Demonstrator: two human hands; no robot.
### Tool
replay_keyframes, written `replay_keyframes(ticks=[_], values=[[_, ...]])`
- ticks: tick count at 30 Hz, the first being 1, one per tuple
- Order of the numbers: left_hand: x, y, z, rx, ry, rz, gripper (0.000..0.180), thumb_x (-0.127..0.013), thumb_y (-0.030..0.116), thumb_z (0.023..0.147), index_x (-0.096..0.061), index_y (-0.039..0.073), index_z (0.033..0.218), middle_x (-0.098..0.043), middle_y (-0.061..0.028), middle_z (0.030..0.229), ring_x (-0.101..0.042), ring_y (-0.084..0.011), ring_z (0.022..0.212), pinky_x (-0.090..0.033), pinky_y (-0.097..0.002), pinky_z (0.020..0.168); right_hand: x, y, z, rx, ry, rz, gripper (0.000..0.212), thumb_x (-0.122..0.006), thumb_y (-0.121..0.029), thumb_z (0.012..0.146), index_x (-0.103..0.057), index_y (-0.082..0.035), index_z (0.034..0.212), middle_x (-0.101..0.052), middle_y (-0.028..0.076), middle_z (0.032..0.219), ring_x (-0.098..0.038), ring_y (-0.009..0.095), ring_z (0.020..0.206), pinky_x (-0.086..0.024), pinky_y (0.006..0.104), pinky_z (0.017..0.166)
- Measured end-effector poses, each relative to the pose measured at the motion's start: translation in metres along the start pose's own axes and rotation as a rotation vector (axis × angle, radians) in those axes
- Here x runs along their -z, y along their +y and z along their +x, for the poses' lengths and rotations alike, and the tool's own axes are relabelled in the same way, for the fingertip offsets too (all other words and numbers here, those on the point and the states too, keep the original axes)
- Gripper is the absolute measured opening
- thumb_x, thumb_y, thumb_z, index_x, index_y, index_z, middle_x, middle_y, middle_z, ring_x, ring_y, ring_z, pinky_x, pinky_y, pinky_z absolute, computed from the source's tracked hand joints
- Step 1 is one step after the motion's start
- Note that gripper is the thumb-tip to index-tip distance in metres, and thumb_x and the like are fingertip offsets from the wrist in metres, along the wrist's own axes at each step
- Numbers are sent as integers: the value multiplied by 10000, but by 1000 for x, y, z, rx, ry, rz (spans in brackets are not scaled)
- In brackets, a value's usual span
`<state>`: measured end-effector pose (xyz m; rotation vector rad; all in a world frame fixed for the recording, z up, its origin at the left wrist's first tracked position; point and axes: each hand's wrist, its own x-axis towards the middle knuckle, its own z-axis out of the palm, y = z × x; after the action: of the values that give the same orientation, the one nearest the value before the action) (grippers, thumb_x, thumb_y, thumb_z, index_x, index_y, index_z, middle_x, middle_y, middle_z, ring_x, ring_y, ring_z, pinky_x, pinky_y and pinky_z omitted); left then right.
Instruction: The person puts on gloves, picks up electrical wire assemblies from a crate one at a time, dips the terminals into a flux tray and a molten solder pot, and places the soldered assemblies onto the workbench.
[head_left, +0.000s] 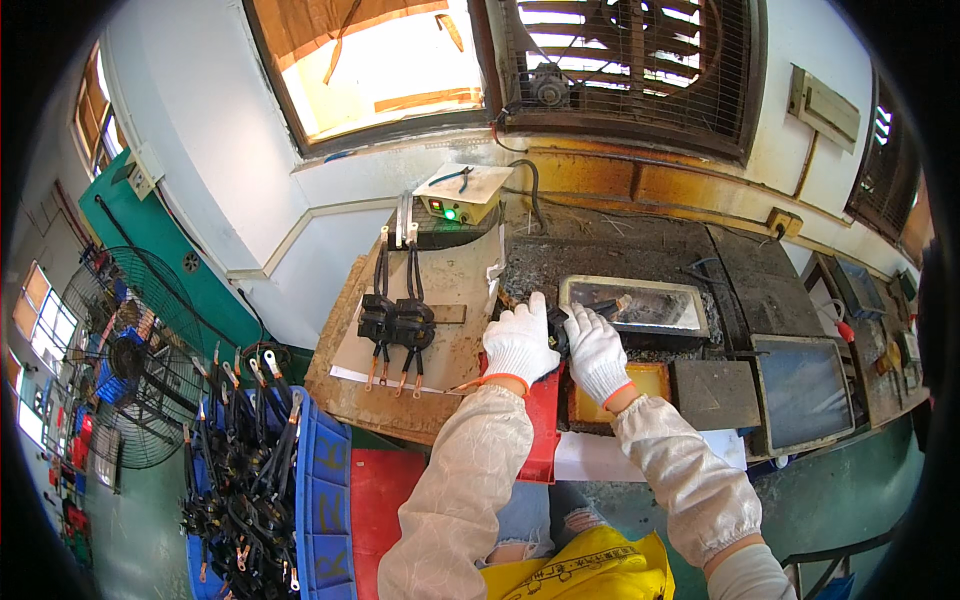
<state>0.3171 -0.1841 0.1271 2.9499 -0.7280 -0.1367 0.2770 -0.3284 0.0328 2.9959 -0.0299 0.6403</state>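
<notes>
In front of me both white-gloved hands close around a black cable assembly, mostly hidden by the gloves. My left hand grips its left side, with the index finger pointing up. My right hand holds the other side. A black lead with a bare copper end points over the shiny rectangular metal trough. Left of my hands, similar black cable assemblies with copper lugs lie side by side on a pale sheet. Below my right hand sits a small frame with a yellowish filling.
A blue crate full of black cables stands at lower left. A red tray lies below my hands. Behind, a box with a green light carries pliers. A grey plate and a framed panel lie right. A fan stands left.
</notes>
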Motion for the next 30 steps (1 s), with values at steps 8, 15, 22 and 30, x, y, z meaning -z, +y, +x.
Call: replay_keyframes(ticks=[8, 15, 22, 30], values=[[-1, 0, 2, -2, -5, 4, 998, -814, 449, 709, -307, 90, 1491, -599, -168, 1296, -617, -335, 1173, -531, -466, 938, 2, 1, 1, 0, -58, -32, 480, -428, -184, 981, -441, -62, 1445, -528, 191, 1433, -533, 318, 1300, -422, 402, 1095], [-2, -1, 3, -6, 4, 0, 999, -812, 453, 713, -305, 92, 1495, -601, -173, 1294, -619, -336, 1169, -534, -466, 935, 5, 2, 3, 5, -84, -26, 474, -437, -192, 989, -449, -58, 1443, -529, 188, 1437, -542, 309, 1297, -444, 387, 1073], [-5, 1, 2, -5, 35, 21, 917, -822, 431, 713, -348, 96, 1422, -616, -160, 1255, -635, -324, 1139, -541, -464, 908, 5, 1, 3, -10, -117, 0, 464, -443, -169, 982, -465, -53, 1430, -531, 188, 1437, -547, 309, 1293, -450, 389, 1069], [1, 2, 3, 4, -27, 29, 992, -800, 454, 728, -294, 98, 1502, -589, -166, 1313, -614, -327, 1186, -529, -464, 943, 15, 0, 7, -12, -198, 0, 520, -520, -142, 914, -465, -46, 1422, -539, 176, 1424, -556, 296, 1289, -485, 383, 1027]])
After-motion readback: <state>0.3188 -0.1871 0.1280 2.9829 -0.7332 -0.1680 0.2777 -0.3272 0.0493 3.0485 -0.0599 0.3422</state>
